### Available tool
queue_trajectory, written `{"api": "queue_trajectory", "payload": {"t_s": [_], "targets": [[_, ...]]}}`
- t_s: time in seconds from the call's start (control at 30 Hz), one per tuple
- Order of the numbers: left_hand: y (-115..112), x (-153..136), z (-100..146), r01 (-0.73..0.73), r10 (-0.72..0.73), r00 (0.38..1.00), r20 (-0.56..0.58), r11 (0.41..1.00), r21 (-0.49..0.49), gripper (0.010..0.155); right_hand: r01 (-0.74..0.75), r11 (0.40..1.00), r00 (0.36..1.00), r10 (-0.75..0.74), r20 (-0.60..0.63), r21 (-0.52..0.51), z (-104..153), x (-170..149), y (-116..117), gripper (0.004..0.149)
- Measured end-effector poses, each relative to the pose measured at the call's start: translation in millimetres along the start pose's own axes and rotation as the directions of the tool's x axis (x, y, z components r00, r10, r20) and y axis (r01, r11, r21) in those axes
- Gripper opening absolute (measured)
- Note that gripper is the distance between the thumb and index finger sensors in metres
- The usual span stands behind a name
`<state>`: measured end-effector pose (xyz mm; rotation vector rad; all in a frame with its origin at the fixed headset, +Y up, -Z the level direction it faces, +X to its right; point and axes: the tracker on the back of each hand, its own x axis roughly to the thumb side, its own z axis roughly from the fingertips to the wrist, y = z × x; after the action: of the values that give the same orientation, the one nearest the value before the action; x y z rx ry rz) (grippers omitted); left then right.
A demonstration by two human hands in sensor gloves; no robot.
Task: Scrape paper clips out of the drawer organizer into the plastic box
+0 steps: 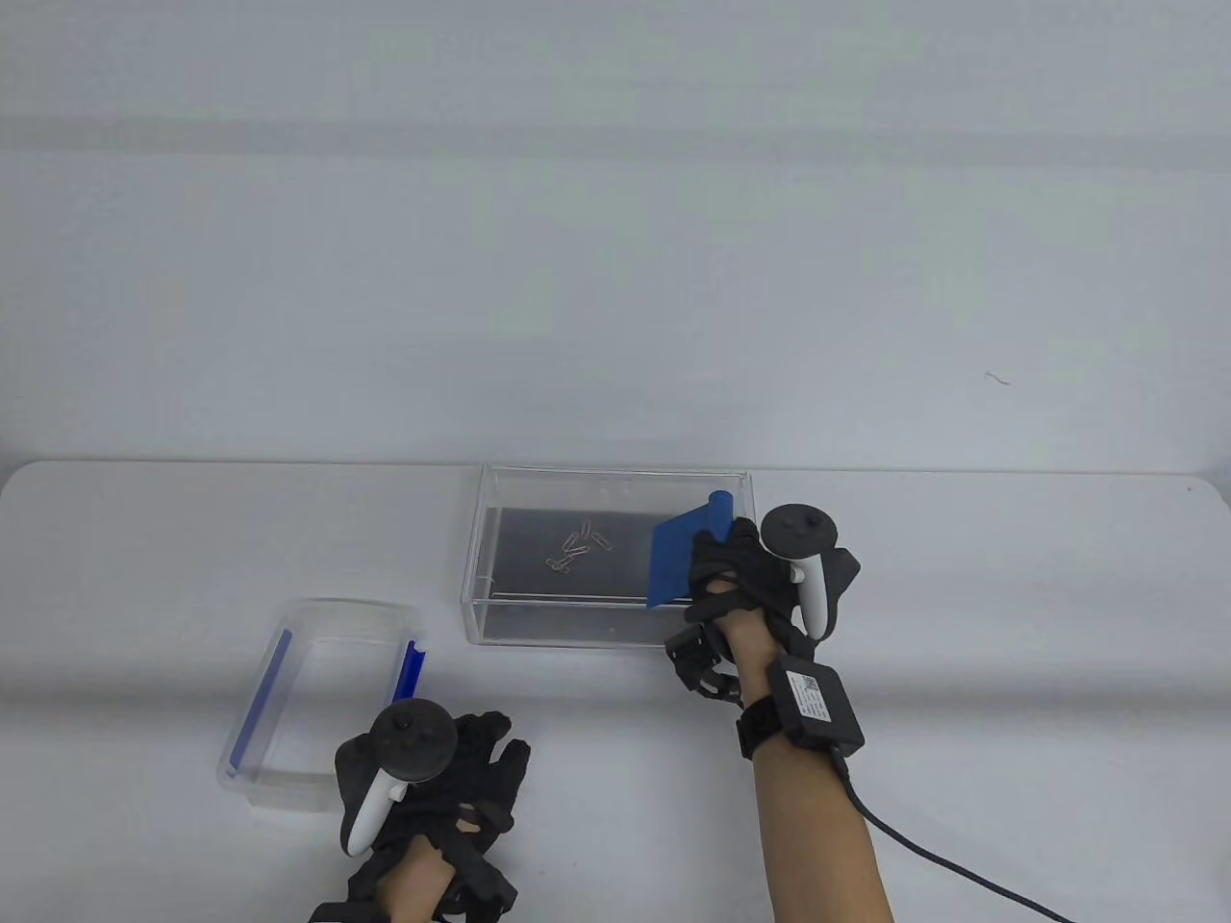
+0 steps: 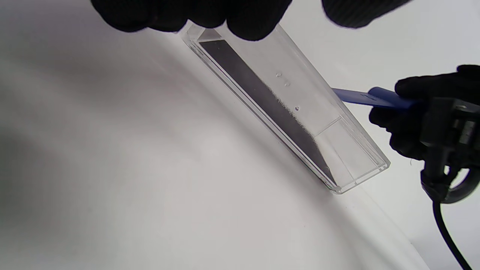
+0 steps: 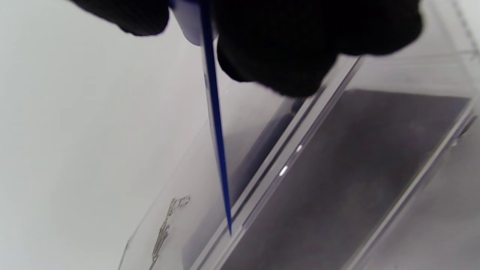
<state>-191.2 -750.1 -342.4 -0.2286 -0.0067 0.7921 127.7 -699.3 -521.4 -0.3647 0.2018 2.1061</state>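
A clear drawer organizer (image 1: 615, 471) with a dark floor stands mid-table, and several paper clips (image 1: 577, 546) lie in its middle. My right hand (image 1: 736, 577) grips a blue scraper (image 1: 685, 558) and holds its blade inside the organizer's right end, right of the clips. The right wrist view shows the blade (image 3: 215, 131) edge-on, tip near the organizer floor, with the clips (image 3: 168, 221) apart from it. A clear plastic box (image 1: 346, 608) with blue latches sits at front left. My left hand (image 1: 471, 769) is beside its near right corner, fingers spread, holding nothing.
The left wrist view shows the organizer (image 2: 285, 105) from its end, with the scraper (image 2: 360, 97) and my right hand (image 2: 412, 112) beyond it. A black cable (image 1: 942, 856) runs from my right wrist off the front right.
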Motion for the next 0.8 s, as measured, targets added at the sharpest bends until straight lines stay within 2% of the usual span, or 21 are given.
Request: {"api": "queue_trajectory", "payload": {"t_s": [0.27,0.4,0.5,0.63,0.8], "targets": [[4,-4,-1,0.005,-0.005,1.0,-0.015,1.0,0.007,0.068,-0.018,0.998,0.999,0.016,0.035,0.059,-5,18,27,0.072],[4,-5,-1,0.004,-0.004,1.0,-0.021,1.0,0.009,0.068,-0.026,0.999,0.996,0.023,0.091,0.038,1,32,29,0.072],[4,-5,-1,0.003,-0.003,1.0,-0.021,1.0,0.007,0.068,-0.001,0.998,0.992,-0.007,0.127,0.07,7,44,34,0.072],[4,-5,-1,0.005,-0.005,1.0,-0.021,1.0,0.006,0.068,0.01,0.991,0.989,-0.03,0.147,0.133,12,54,54,0.072],[5,-5,-1,0.01,-0.01,1.0,-0.021,1.0,0.008,0.068,-0.026,0.987,0.991,0.004,0.134,0.162,9,57,82,0.073]]}}
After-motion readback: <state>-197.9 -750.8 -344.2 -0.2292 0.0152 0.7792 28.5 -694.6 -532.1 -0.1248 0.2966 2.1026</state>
